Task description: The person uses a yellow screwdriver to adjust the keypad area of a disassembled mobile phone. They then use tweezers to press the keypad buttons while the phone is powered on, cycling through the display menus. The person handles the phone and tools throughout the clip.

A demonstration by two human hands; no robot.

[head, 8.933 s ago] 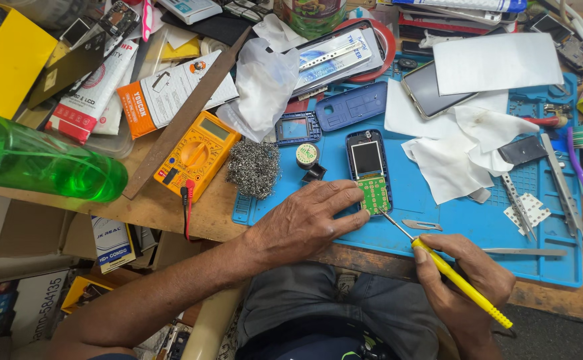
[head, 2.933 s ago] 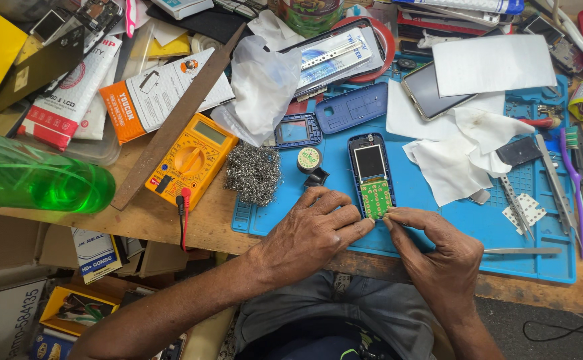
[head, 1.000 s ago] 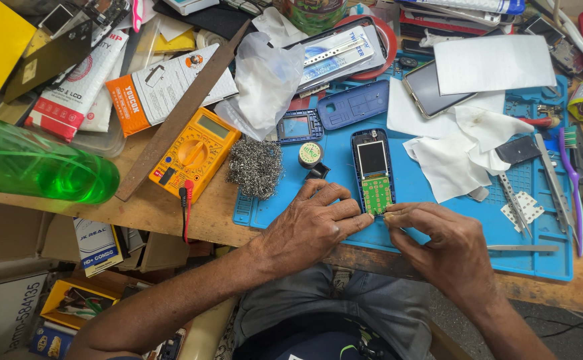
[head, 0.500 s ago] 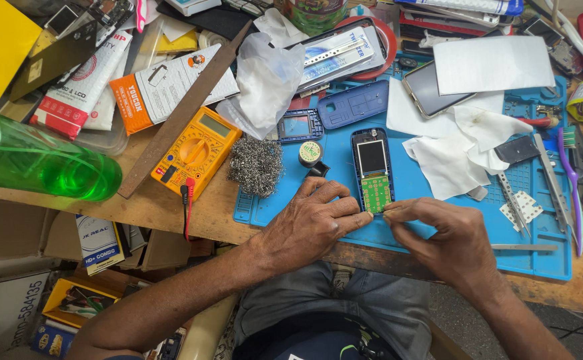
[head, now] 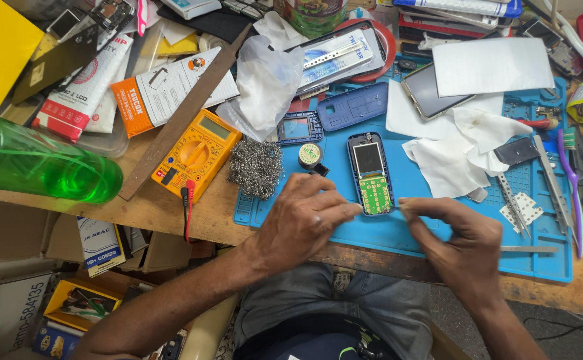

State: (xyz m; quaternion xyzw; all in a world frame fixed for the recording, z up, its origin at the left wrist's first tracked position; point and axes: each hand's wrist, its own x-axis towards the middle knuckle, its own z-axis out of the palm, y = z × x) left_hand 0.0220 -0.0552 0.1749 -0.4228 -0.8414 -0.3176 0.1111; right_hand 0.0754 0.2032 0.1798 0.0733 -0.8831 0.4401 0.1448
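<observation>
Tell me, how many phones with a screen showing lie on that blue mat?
2: the opened keypad phone between the left hand and right hand, and a smartphone farther back. Clutter may hide others.

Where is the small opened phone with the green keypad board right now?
In the head view, the small opened phone with the green keypad board lies on the blue work mat, centre, between the left hand and right hand, beside the round tin.

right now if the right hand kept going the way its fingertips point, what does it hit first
The right hand points left toward the opened phone. Its pinched fingertips sit just off the green keypad board's lower right corner, so that would likely come first, then the left hand beyond it. Height above the mat is unclear.
</observation>
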